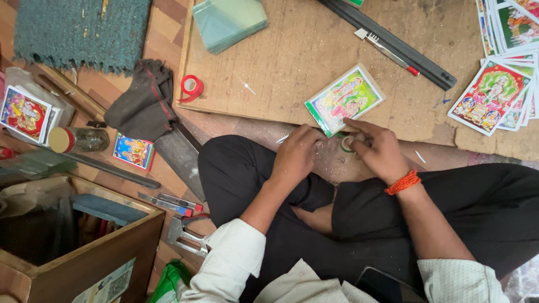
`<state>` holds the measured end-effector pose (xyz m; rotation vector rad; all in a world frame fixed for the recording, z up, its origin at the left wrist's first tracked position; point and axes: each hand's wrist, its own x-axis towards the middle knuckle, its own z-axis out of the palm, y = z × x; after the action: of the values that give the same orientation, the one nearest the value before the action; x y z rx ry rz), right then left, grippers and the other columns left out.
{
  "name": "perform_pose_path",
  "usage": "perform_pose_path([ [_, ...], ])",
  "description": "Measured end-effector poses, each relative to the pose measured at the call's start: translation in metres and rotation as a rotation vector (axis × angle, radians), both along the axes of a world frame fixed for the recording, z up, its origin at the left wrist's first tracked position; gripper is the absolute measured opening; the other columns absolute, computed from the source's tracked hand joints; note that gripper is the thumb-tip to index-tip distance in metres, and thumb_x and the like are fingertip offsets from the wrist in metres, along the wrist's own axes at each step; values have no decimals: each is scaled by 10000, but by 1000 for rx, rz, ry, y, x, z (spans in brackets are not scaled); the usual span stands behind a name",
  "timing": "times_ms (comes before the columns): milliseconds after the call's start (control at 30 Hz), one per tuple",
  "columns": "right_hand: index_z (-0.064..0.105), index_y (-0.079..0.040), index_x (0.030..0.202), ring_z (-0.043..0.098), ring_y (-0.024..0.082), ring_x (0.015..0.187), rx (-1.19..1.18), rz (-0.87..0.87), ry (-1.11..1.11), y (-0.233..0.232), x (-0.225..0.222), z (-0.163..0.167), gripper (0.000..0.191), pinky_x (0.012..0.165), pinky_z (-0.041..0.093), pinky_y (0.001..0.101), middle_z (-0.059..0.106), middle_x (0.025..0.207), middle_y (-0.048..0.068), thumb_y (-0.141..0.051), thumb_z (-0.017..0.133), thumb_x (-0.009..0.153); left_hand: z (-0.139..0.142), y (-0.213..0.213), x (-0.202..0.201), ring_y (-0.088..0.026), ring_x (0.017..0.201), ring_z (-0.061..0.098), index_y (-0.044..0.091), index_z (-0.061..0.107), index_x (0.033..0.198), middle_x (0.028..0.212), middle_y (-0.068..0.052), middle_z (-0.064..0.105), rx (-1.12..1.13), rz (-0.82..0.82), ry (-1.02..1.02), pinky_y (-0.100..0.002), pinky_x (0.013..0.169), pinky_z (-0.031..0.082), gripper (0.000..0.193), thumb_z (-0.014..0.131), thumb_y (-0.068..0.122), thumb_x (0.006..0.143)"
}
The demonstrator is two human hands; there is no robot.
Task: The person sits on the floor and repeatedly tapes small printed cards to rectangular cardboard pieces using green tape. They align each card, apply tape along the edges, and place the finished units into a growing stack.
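Right hand (377, 147) pinching tape roll (347, 144).

We have one view only, from a camera worn on the head, looking almost straight down past the chest and folded legs onto the floor (168, 33) in front of us. It sits close enough that our left hand (295, 157) and right hand (379, 148) fall near the middle of the frame. The plywood board (292, 62) fills the upper half, and a wooden box (95, 252) cuts the lower left corner.
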<state>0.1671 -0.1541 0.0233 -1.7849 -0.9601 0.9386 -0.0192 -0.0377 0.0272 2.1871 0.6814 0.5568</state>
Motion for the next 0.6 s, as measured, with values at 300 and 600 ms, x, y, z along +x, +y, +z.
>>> perform_pose_path([
  [300, 744, -36, 1166, 668, 103, 747, 49, 168, -111, -10, -24, -10, 262, 672, 549, 286, 758, 965, 63, -132, 713, 924, 6, 80, 41, -341, 1107, 600, 69, 697, 1137, 1147, -112, 636, 305, 58, -11, -444, 927, 498, 292, 657, 2, 856],
  [600, 682, -36, 1221, 634, 97, 862, 105, 45, 386, -12, -41, -22, 276, 737, 542, 262, 703, 1046, 26, -179, 599, 1000, 0, 95, 131, -306, 1226, 565, 137, 705, 1135, 1183, -83, 639, 561, -417, 71, -465, 1018, 460, 418, 781, 119, 724],
])
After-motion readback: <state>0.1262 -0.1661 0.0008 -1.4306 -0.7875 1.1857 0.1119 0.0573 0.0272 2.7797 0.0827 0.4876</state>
